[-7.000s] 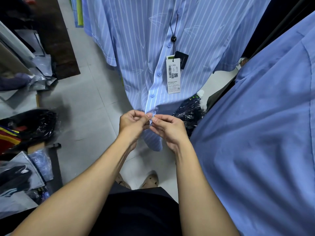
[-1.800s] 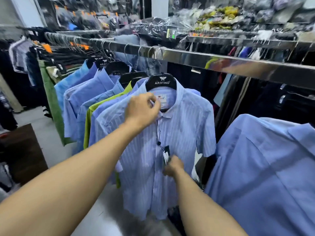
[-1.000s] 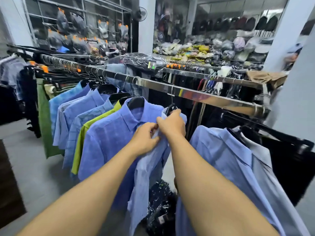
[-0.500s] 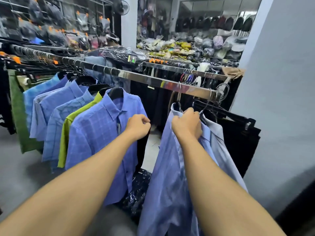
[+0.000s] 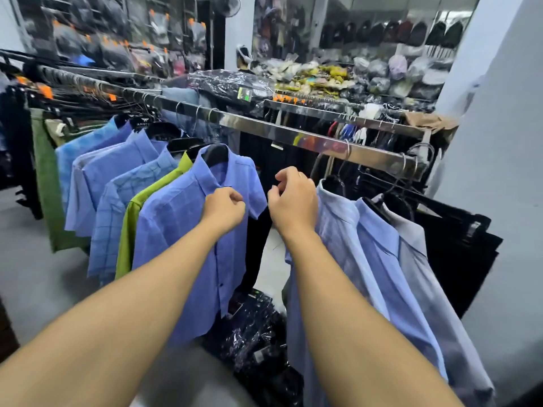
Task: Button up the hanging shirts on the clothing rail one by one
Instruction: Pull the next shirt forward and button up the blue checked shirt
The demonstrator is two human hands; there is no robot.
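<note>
A blue checked shirt (image 5: 188, 230) hangs on a black hanger at the near end of the left row on the steel clothing rail (image 5: 293, 135). Its placket with dark buttons runs down the front. My left hand (image 5: 224, 211) is curled into a fist right at the placket, just below the collar; no cloth shows between its fingers. My right hand (image 5: 293, 201) hovers in the gap between the two groups of shirts, fingers loosely curled and holding nothing. The pale blue striped shirt (image 5: 346, 259) hangs just to its right.
More blue shirts (image 5: 117, 171) and a lime green one (image 5: 138, 215) hang to the left. Two more shirts (image 5: 411, 259) and black garments (image 5: 464, 245) hang at the rail's right end, beside a grey wall (image 5: 499, 142). Dark bagged clothes (image 5: 258, 333) lie on the floor below the gap.
My right hand has let go of the striped shirt's collar and moved left into the gap. My left hand has shifted onto the blue checked shirt's placket.
</note>
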